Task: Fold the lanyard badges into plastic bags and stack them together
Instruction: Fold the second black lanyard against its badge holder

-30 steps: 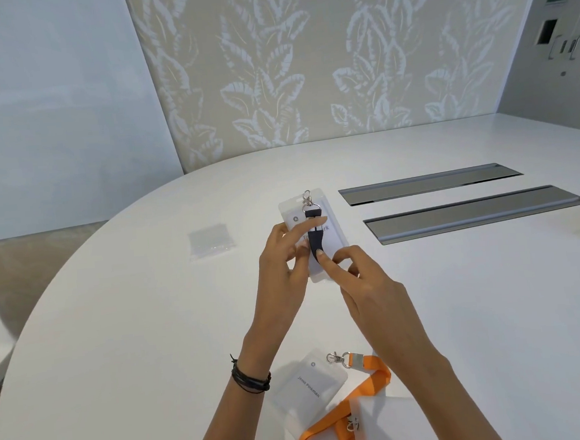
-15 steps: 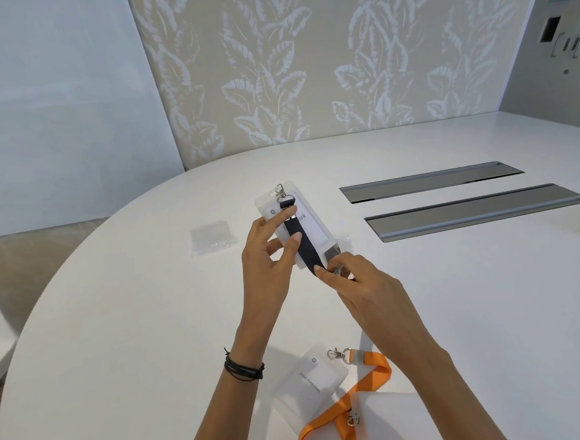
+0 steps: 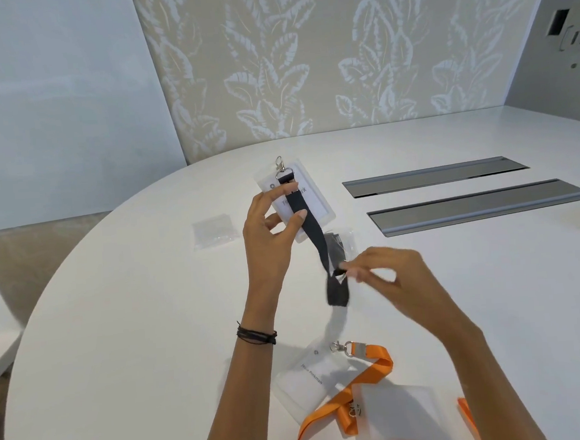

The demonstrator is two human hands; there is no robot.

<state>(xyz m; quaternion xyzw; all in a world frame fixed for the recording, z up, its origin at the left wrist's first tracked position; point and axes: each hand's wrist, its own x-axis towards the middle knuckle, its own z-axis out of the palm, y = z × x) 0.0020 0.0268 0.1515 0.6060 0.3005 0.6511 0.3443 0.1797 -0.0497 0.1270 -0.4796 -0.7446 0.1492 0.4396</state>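
My left hand holds a white badge card in a clear sleeve above the table, thumb pressing its black lanyard strap against the card. The strap runs down to my right hand, which pinches it near its lower end; a short folded loop dangles below the fingers. A metal clip sticks out at the card's top. Behind the strap lies a clear plastic bag with something dark inside. Near me lie another badge and its orange lanyard.
A small stack of clear plastic bags lies left of my hands on the white round table. Two grey recessed cable hatches sit at right. A frosted sleeve covers part of the orange lanyard near the front edge.
My right hand has pulled the black strap down and to the right, unwinding it from the card. The left hand has kept hold of the badge and tilted it slightly.
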